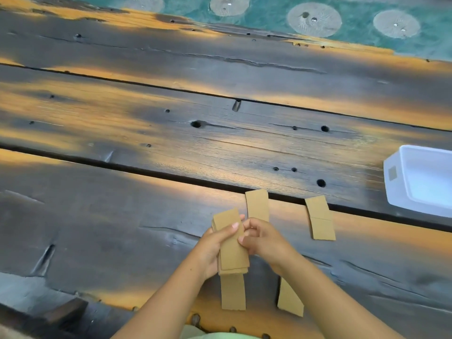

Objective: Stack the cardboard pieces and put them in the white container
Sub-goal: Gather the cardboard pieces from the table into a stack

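A stack of brown cardboard pieces (231, 245) is held above the wooden table, near its front. My left hand (215, 245) grips the stack from the left with the thumb on top. My right hand (260, 237) pinches its right edge. Loose cardboard pieces lie around it: one behind my hands (256, 204), a creased one to the right (320, 217), one below the stack (233, 292), and one partly under my right forearm (289, 299). The white container (396, 182) stands at the right edge, cut off by the frame; the part of its inside that shows holds nothing.
The table (146, 118) is made of dark worn planks with gaps, cracks and holes. Beyond its far edge lies a green surface with pale round patches (314, 19).
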Demonstrator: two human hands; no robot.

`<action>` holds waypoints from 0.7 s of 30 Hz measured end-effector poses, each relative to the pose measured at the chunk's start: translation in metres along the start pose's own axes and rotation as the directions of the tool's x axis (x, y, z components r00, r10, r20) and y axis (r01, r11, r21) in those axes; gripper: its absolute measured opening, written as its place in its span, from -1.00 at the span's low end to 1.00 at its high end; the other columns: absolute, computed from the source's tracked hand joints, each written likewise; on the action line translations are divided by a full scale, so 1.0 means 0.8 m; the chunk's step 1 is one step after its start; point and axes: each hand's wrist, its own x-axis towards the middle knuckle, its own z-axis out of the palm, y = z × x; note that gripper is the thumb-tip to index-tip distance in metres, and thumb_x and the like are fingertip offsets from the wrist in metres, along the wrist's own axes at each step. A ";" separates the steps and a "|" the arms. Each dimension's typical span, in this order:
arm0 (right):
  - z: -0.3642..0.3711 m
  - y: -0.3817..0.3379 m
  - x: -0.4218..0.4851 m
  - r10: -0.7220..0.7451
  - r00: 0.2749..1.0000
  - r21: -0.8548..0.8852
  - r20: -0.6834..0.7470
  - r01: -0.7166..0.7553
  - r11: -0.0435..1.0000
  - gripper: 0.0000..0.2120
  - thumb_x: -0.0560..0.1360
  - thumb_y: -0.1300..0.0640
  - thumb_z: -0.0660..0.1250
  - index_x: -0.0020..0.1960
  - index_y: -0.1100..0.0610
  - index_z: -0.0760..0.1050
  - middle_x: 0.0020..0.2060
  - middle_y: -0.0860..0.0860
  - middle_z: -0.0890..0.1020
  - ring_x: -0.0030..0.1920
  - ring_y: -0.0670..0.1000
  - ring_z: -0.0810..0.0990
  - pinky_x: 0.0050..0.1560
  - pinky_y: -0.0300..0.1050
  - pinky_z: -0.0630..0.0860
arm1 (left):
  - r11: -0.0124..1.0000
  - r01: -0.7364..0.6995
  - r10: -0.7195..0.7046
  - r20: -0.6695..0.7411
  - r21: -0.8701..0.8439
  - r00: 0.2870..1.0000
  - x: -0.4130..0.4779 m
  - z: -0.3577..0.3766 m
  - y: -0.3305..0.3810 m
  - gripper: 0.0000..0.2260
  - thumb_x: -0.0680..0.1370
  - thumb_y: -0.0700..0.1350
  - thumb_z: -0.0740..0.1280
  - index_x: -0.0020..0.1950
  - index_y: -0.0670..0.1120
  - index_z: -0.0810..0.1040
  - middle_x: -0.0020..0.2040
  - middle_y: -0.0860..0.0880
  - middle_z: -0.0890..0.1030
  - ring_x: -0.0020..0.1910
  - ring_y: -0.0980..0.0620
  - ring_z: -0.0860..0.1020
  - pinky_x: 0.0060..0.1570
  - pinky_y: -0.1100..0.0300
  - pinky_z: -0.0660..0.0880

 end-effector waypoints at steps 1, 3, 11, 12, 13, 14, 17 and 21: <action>-0.002 0.005 -0.002 -0.003 1.000 -0.021 -0.001 0.003 1.000 -0.91 0.54 0.37 0.31 0.01 0.24 0.54 -0.10 0.11 0.64 -0.15 0.00 0.65 -0.17 -0.16 0.63 | 0.999 0.032 -0.030 0.045 -0.043 0.999 -0.002 0.004 -0.003 -0.62 0.51 -0.13 0.42 0.32 -0.15 0.63 0.21 -0.27 0.68 0.03 -0.21 0.66 0.15 -0.18 0.57; -0.007 0.013 -0.003 -0.010 0.999 -0.062 -0.038 0.007 0.998 -0.89 0.54 0.36 0.32 -0.07 0.19 0.56 -0.09 -0.02 0.63 -0.16 -0.05 0.63 -0.14 -0.15 0.64 | 0.996 0.061 -0.056 0.079 -0.064 0.995 -0.002 0.012 -0.010 -0.64 0.56 -0.16 0.35 0.35 -0.17 0.60 0.26 -0.27 0.65 0.01 -0.20 0.66 0.05 -0.10 0.60; -0.032 0.040 0.010 0.047 0.970 -0.247 -0.240 -0.108 0.963 -0.89 0.52 0.19 0.28 -0.09 0.07 0.58 -0.23 -0.06 0.64 -0.14 0.02 0.64 -0.06 0.01 0.61 | 0.991 -0.020 0.046 -0.203 0.130 0.978 0.042 0.030 -0.014 -0.84 0.67 -0.22 0.24 0.16 -0.22 0.58 0.00 -0.29 0.70 -0.17 -0.16 0.68 -0.10 -0.01 0.61; -0.037 0.042 0.013 0.044 0.961 -0.256 -0.273 -0.117 0.960 -0.89 0.52 0.17 0.28 -0.13 0.00 0.55 -0.24 -0.06 0.63 -0.16 0.02 0.62 -0.14 -0.07 0.56 | 0.983 -0.026 0.069 -0.237 0.183 0.969 0.049 0.029 -0.012 -0.85 0.67 -0.21 0.24 0.13 -0.21 0.58 -0.11 -0.25 0.69 -0.24 -0.14 0.66 -0.17 0.03 0.61; -0.042 0.044 0.017 0.044 0.952 -0.248 -0.304 -0.124 0.961 -0.88 0.52 0.16 0.29 -0.14 -0.03 0.52 -0.24 -0.07 0.61 -0.17 0.01 0.61 -0.19 -0.13 0.51 | 0.973 -0.030 0.090 -0.257 0.227 0.962 0.056 0.028 -0.009 -0.87 0.66 -0.20 0.26 0.10 -0.20 0.58 -0.20 -0.19 0.66 -0.31 -0.10 0.63 -0.25 0.07 0.60; -0.049 0.045 0.021 0.049 0.940 -0.235 -0.337 -0.134 0.963 -0.89 0.52 0.15 0.30 -0.13 -0.05 0.50 -0.24 -0.08 0.60 -0.16 0.00 0.60 -0.20 -0.15 0.47 | 0.963 -0.032 0.108 -0.271 0.269 0.956 0.063 0.027 -0.006 -0.90 0.64 -0.22 0.27 0.09 -0.19 0.57 -0.27 -0.14 0.63 -0.37 -0.06 0.59 -0.31 0.11 0.57; -0.066 0.044 0.037 0.052 0.904 -0.216 -0.425 -0.157 0.964 -0.90 0.52 0.18 0.30 0.01 0.01 0.49 -0.15 -0.10 0.58 -0.02 0.02 0.58 -0.06 -0.14 0.44 | 0.923 -0.029 0.164 -0.324 0.384 0.932 0.087 0.025 0.003 -0.88 0.59 -0.29 0.29 0.10 -0.17 0.55 -0.20 -0.12 0.68 -0.28 -0.02 0.65 -0.23 0.10 0.60; -0.081 0.033 0.061 0.077 0.869 -0.185 -0.488 -0.189 0.964 -0.67 0.52 0.21 0.30 0.28 0.14 0.47 0.12 0.00 0.60 0.18 0.04 0.55 0.24 -0.06 0.45 | 0.896 -0.010 0.176 -0.334 0.444 0.926 0.107 0.025 0.007 -0.89 0.59 -0.14 0.37 0.11 -0.02 0.57 0.06 -0.11 0.67 0.00 -0.06 0.65 0.14 -0.07 0.63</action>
